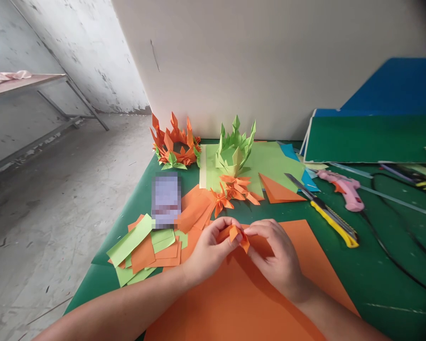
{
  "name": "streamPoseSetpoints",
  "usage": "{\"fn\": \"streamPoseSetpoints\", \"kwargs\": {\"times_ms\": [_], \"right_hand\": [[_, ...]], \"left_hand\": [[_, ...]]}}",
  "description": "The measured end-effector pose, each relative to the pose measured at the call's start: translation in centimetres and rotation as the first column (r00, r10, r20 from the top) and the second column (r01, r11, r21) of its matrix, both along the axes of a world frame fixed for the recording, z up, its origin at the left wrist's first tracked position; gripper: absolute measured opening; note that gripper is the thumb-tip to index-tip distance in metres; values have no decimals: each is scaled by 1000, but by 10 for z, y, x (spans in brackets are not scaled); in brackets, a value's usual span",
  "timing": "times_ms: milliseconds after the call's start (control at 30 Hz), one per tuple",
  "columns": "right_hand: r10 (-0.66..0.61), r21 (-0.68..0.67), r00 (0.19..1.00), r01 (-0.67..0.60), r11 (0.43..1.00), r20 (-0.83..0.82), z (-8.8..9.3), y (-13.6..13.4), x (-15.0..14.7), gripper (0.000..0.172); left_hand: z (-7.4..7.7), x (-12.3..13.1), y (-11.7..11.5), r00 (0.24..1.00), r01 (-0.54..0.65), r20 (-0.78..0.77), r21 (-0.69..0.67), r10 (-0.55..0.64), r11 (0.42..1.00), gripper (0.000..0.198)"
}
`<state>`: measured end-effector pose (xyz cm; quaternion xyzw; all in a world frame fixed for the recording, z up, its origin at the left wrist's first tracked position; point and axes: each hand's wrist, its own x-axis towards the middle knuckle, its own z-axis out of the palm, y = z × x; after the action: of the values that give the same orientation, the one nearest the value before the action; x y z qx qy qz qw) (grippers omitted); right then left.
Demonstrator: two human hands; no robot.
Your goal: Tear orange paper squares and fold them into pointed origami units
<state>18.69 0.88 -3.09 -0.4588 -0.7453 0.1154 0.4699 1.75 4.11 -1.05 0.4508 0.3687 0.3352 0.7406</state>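
Between my two hands is a small folded piece of orange paper (234,232). My left hand (215,240) pinches it between thumb and fingers. Thumb and fingertips of my right hand (275,253) close in at its right side; whether they grip it is partly hidden. Both hands are above a large orange sheet (248,303). Just beyond them lie several folded orange paper flowers (235,188) and an orange paper triangle (279,190). Farther back stand an orange paper crown (175,142) with green leaves and a green paper crown (235,147).
Loose orange and green paper pieces (142,251) are piled at the left, beside a blurred-out flat rectangular object (166,199). On the right lie a yellow utility knife (332,220), blade out, and a pink glue gun (344,187) with a black cord. A green-and-blue board (369,137) stands behind.
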Motion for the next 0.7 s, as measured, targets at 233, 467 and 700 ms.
{"fn": "streamPoseSetpoints", "kwargs": {"times_ms": [233,467,700], "right_hand": [[19,2,999,-18,1000,-33,-2,-2,-1,33],[14,-15,996,-15,1000,-87,-2,-1,-1,30],[48,0,995,-48,999,-87,1,-2,-4,32]], "left_hand": [[-2,0,-1,1000,24,3,60,-24,998,26],[-3,0,1,998,26,-65,59,-22,998,26],[-2,1,-6,999,-26,-36,68,28,997,6]]}}
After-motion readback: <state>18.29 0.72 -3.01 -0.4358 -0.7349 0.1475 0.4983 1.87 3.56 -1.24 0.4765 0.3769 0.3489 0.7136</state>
